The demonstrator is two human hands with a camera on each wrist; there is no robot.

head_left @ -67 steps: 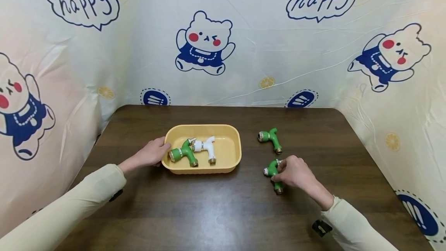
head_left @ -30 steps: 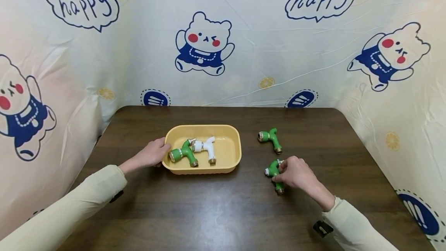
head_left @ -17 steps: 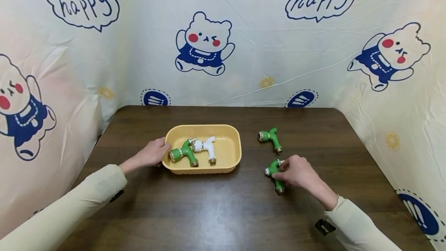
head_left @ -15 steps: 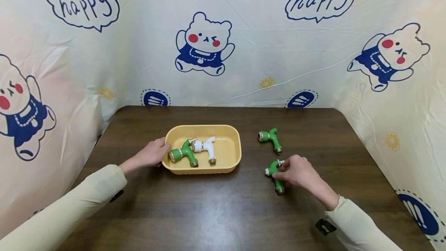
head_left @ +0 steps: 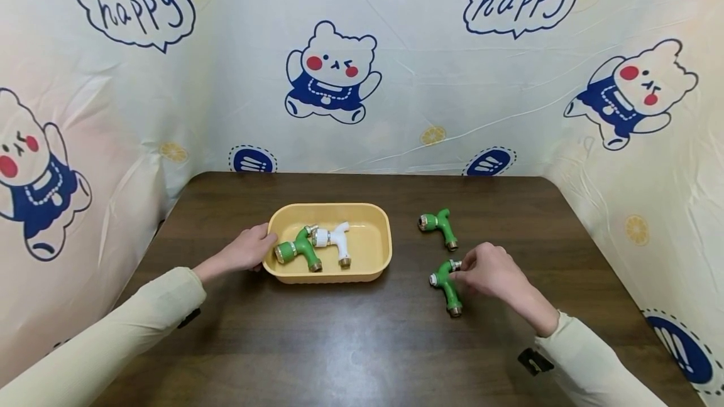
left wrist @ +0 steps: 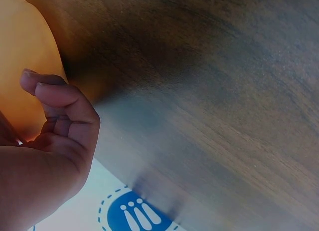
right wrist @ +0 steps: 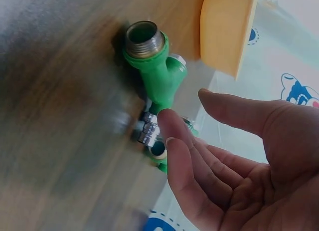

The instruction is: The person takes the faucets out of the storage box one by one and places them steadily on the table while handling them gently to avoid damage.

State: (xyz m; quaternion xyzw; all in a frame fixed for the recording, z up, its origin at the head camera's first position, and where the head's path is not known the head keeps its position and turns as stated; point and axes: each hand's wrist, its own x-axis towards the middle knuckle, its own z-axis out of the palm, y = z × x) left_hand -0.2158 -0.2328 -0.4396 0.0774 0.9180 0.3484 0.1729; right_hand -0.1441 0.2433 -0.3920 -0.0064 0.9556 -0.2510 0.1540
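Note:
My left hand [head_left: 252,247] grips the left end of a yellow plastic basin [head_left: 370,276]; in the left wrist view its curled fingers [left wrist: 60,95] lie against the basin's outer wall. Inside the basin lie a green tap [head_left: 303,246] and a white tap [head_left: 341,242], side by side. On the table to the right, a second green tap [head_left: 451,297] lies beside my right hand [head_left: 494,272]. The right wrist view shows the thumb and fingers spread apart with nothing between them, fingertips close to the tap's metal spout end.
Another green tap [head_left: 440,225] lies farther back on the brown table [head_left: 339,338], right of the basin. A printed cloth [head_left: 418,80] with cartoon bears hangs along the table's back and sides.
My right hand has let go of the near green tap and drawn slightly up and to the right. That tap shifted a little right earlier. The left hand and basin have stayed put.

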